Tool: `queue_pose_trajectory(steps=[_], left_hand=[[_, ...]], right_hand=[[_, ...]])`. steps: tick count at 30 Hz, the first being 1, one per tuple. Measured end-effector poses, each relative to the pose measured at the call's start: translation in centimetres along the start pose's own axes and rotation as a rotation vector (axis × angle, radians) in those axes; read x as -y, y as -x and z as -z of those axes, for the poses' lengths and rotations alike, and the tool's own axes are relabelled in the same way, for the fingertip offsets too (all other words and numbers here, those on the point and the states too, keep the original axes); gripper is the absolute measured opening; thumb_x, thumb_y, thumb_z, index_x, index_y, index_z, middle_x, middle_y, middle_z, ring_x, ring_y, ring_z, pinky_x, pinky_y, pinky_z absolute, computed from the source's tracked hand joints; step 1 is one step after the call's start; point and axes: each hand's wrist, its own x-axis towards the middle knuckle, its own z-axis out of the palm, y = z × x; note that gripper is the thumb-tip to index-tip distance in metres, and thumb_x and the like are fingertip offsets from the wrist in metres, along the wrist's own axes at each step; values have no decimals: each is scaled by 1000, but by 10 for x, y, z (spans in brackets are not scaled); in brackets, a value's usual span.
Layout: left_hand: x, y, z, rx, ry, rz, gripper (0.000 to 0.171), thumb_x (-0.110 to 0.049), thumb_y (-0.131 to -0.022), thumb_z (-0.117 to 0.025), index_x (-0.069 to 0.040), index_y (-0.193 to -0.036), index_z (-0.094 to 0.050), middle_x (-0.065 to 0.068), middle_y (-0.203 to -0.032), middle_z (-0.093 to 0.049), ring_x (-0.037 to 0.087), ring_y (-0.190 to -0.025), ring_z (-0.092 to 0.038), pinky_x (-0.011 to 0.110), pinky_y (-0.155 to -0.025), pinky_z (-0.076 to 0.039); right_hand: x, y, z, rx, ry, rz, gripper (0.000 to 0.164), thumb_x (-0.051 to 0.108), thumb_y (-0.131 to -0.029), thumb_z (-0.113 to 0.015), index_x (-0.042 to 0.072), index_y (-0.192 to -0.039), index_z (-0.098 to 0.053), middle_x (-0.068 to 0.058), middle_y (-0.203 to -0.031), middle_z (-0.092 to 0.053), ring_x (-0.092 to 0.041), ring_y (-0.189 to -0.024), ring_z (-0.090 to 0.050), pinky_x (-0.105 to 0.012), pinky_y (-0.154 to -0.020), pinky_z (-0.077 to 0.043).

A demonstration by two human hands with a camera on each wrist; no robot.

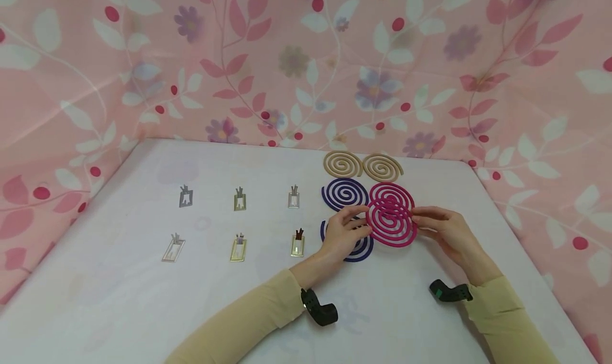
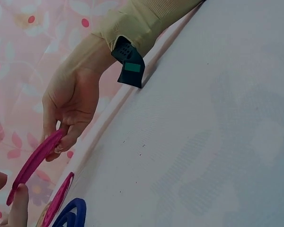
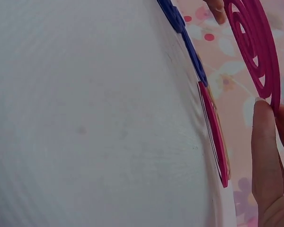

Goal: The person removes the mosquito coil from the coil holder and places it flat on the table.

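Between my two hands is a pink mosquito coil [image 3: 270, 59], raised off the table and tilted, as both wrist views show. My left hand [image 1: 341, 236] pinches its left edge. At the opposite edge, the thumb and fingertips of my right hand [image 1: 447, 231] hold it. A second pink coil [image 1: 404, 187] lies on the table behind, partly overlapped by the held one in the head view. Under my left hand a dark blue coil [image 1: 367, 251] is partly hidden, and another blue coil [image 1: 327, 196] lies just beyond it.
Two tan coils [image 1: 359, 167] lie side by side near the table's back edge. Left of the coils, several small metal coil stands [image 1: 240, 202] are set in two rows on the white table [image 1: 119, 300]. Pink floral cloth [image 1: 296, 61] hangs behind and at the sides.
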Motion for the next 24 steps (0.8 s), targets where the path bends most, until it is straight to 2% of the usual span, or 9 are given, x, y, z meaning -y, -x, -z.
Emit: queue_pose_trajectory(steps=[4,10,18,24], left_hand=[[0,1,0,0,-10,13,40,3,-91,-67,-8,-128,-61,8,-132,-63,25,-121,-63,30,-94,-57],[2,0,2,9,-9,7,40,4,-90,-68,-6,-128,-62,8,-129,-65,25,-121,-63,29,-95,-56],[3,-1,2,40,-10,15,38,1,-91,-68,-6,-128,-63,14,-129,-65,27,-117,-65,28,-90,-57],[6,-2,2,43,-23,10,38,3,-91,-68,-4,-128,-62,13,-127,-67,25,-114,-66,27,-90,-58]], right_hand=[[-1,0,5,16,23,-7,21,13,-96,-67,9,-116,-73,8,-103,-74,-7,-94,-70,-23,-83,-59],[-2,-3,9,48,38,-10,26,13,-96,-66,5,-120,-71,7,-105,-74,-8,-96,-70,-24,-84,-59],[-3,-4,17,111,43,-17,21,9,-98,-63,7,-116,-73,5,-107,-73,-9,-97,-70,-25,-85,-59],[-4,-3,22,159,73,-7,22,6,-99,-60,5,-117,-72,4,-108,-73,-11,-98,-69,-26,-86,-59]])
